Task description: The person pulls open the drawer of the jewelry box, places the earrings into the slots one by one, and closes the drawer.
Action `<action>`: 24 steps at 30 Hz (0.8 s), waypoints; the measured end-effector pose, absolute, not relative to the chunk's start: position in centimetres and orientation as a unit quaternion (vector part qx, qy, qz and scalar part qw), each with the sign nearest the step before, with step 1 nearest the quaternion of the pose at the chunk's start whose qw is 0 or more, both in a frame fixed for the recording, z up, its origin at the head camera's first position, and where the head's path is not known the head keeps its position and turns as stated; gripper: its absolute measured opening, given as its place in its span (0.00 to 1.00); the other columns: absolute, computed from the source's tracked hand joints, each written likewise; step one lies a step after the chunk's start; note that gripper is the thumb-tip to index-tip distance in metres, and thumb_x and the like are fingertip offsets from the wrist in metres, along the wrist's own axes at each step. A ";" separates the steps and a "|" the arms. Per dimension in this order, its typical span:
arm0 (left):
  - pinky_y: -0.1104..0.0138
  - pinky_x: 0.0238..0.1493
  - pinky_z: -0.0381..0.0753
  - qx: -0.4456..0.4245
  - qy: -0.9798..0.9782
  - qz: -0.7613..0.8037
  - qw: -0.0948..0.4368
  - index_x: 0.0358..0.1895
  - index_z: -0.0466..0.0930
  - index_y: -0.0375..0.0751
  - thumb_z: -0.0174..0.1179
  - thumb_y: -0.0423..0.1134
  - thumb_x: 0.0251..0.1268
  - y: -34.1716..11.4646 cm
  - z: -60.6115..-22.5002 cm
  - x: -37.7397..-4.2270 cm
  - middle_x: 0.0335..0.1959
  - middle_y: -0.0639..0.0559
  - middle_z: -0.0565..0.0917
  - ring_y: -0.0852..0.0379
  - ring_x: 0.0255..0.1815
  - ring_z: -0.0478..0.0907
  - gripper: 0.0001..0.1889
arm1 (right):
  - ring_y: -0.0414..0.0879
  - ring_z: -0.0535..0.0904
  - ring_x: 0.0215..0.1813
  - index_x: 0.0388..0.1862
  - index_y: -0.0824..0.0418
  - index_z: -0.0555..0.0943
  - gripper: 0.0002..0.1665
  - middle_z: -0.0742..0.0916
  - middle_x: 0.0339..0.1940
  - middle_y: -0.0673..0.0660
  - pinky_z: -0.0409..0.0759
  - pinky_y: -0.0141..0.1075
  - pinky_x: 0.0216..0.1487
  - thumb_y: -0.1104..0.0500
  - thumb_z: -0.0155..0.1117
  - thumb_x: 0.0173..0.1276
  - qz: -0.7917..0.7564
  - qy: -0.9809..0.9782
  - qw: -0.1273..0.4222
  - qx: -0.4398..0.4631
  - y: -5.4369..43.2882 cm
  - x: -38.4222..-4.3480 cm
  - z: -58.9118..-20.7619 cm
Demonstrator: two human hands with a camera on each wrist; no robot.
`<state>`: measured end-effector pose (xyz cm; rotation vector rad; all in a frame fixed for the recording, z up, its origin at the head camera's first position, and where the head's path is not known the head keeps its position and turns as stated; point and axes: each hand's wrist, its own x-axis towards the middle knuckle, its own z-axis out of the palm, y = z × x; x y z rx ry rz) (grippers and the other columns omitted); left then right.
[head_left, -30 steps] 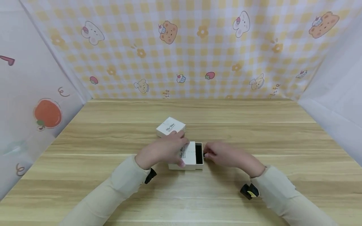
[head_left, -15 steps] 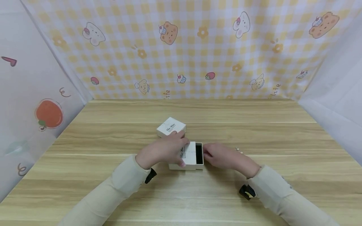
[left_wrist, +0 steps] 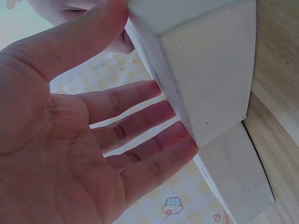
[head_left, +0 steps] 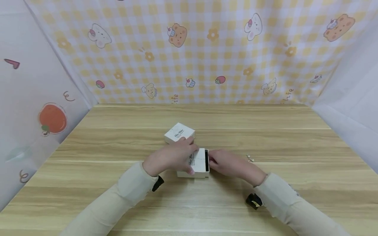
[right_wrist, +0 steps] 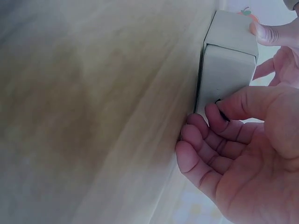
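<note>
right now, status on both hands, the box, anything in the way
Left hand holding box; right hand pinching black tab at drawer front. Drawer slightly out. Second box farther back, outside drawer's path.

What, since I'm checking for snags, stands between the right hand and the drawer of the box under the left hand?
Nothing visible does: the right hand pinches the black tab on the drawer. The small silvery bits lie off to the right.
</note>
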<state>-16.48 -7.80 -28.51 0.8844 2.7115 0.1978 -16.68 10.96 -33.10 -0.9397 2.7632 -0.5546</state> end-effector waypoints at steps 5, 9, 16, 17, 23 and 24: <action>0.65 0.47 0.70 0.310 0.939 0.066 0.136 0.57 0.74 0.39 0.74 0.48 0.41 -7.8 -28.6 -16.5 0.53 0.49 0.71 0.54 0.46 0.65 0.36 | 0.40 0.71 0.29 0.34 0.59 0.78 0.06 0.80 0.27 0.51 0.71 0.33 0.32 0.62 0.52 0.67 -0.187 0.928 0.089 -0.311 10.7 -16.7 -33.1; 0.66 0.47 0.70 0.308 0.939 0.067 0.138 0.58 0.73 0.39 0.74 0.48 0.42 -7.8 -28.7 -16.5 0.53 0.49 0.70 0.54 0.46 0.65 0.36 | 0.40 0.72 0.30 0.37 0.60 0.78 0.07 0.81 0.29 0.51 0.72 0.33 0.33 0.62 0.52 0.67 -0.184 0.929 0.093 -0.309 10.5 -16.7 -33.1; 0.66 0.48 0.69 0.306 0.939 0.068 0.140 0.59 0.73 0.39 0.73 0.48 0.43 -7.7 -28.6 -16.5 0.54 0.49 0.70 0.54 0.47 0.64 0.37 | 0.40 0.72 0.31 0.39 0.61 0.79 0.09 0.83 0.32 0.52 0.73 0.33 0.35 0.60 0.52 0.69 -0.182 0.925 0.094 -0.319 10.3 -16.8 -33.1; 0.66 0.48 0.69 0.307 0.939 0.069 0.139 0.59 0.73 0.39 0.73 0.48 0.43 -7.7 -28.6 -16.5 0.55 0.49 0.70 0.54 0.47 0.64 0.36 | 0.40 0.73 0.32 0.40 0.61 0.79 0.09 0.84 0.33 0.53 0.74 0.34 0.36 0.60 0.52 0.69 -0.182 0.925 0.094 -0.321 10.3 -16.8 -33.1; 0.64 0.49 0.70 0.310 0.938 0.072 0.136 0.59 0.73 0.39 0.74 0.48 0.42 -7.8 -28.6 -16.3 0.58 0.47 0.69 0.52 0.48 0.65 0.36 | 0.42 0.78 0.38 0.45 0.61 0.80 0.11 0.86 0.40 0.56 0.78 0.39 0.43 0.61 0.51 0.69 -0.186 0.922 0.092 -0.326 10.3 -16.7 -33.2; 0.64 0.49 0.70 0.310 0.938 0.072 0.135 0.59 0.73 0.39 0.74 0.48 0.42 -7.8 -28.7 -16.3 0.58 0.47 0.69 0.52 0.48 0.65 0.36 | 0.43 0.78 0.39 0.46 0.62 0.80 0.12 0.86 0.41 0.57 0.78 0.40 0.44 0.61 0.51 0.69 -0.189 0.922 0.092 -0.325 10.3 -16.7 -33.3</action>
